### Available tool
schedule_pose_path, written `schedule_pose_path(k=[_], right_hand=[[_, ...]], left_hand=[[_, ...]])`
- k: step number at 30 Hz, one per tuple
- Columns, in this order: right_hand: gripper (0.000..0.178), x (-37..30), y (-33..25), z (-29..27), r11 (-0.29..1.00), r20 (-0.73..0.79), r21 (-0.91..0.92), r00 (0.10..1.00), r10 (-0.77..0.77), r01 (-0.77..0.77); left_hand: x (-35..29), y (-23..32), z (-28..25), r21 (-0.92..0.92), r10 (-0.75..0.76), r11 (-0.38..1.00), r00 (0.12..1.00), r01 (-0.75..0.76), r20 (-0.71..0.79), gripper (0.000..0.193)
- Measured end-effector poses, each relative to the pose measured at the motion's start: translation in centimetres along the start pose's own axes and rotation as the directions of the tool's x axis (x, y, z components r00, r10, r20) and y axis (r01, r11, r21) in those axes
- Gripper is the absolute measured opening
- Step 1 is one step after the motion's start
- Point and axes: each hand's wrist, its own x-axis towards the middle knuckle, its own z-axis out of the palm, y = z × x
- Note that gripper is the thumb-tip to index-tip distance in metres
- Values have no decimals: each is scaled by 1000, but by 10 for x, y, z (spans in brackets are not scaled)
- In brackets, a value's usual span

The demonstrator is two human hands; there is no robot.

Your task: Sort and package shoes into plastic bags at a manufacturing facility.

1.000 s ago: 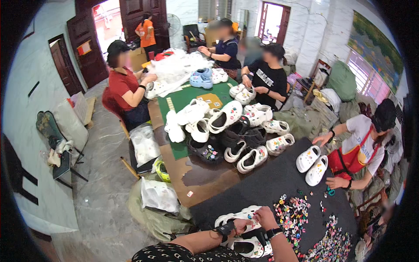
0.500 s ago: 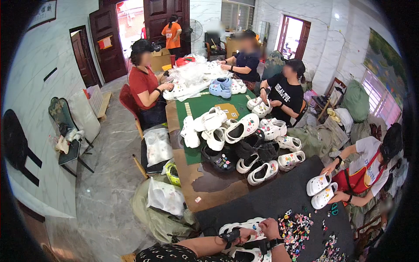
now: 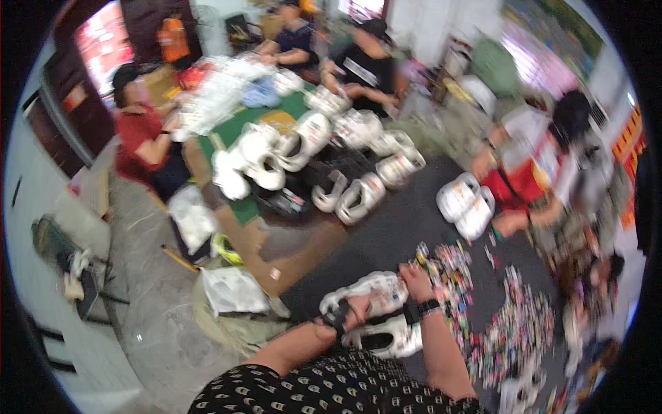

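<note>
Landmark: long table (image 3: pixel 303 241), brown top with green and black mats.

- Clear plastic bag (image 3: pixel 234 290), pale contents, on floor just off the table's near left corner.
- Second clear plastic bag (image 3: pixel 192 219), whitish, on floor beside the table's left edge, farther up.
- Heap of clear plastic bags (image 3: pixel 221 90), white, on the table's far end.
- Cardboard box (image 3: pixel 160 83), brown, beyond the far left corner; blurred.
- Wall picture (image 3: pixel 552 27), green, right of the table; detail unreadable.

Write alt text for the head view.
Both hands, left and right, grip a white clog over a dark table, with a second clog just below it. Colourful charms lie scattered to the right, more white clogs are piled farther back, and other people sit around the table.
</note>
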Motion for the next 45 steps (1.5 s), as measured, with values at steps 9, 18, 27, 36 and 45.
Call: schedule_pose_path(k=[9, 18, 27, 36, 45], right_hand=[[20, -135, 59, -66, 902, -290, 252, 862, 416, -351], [38, -232, 113, -78, 890, -543, -16, 752, 374, -455], [57, -220, 51, -23, 966, -342, -215, 938, 65, -146], [87, -220, 50, -16, 950, -149, 51, 939, 311, -307], [103, -229, 56, -25, 973, -48, 140, 980, 192, -184]], left_hand=[[10, -69, 5, -492, -702, 633, 711, 598, -38, 65], [10, -127, -32, -202, -735, 677, 664, 707, -138, 80], [7, -122, -34, -3, -705, 669, 634, 743, -317, 82], [-21, -69, -7, -108, -693, 706, 653, 700, -305, 67], [-14, -71, 14, -393, -536, 628, 739, 672, 408, 43]])
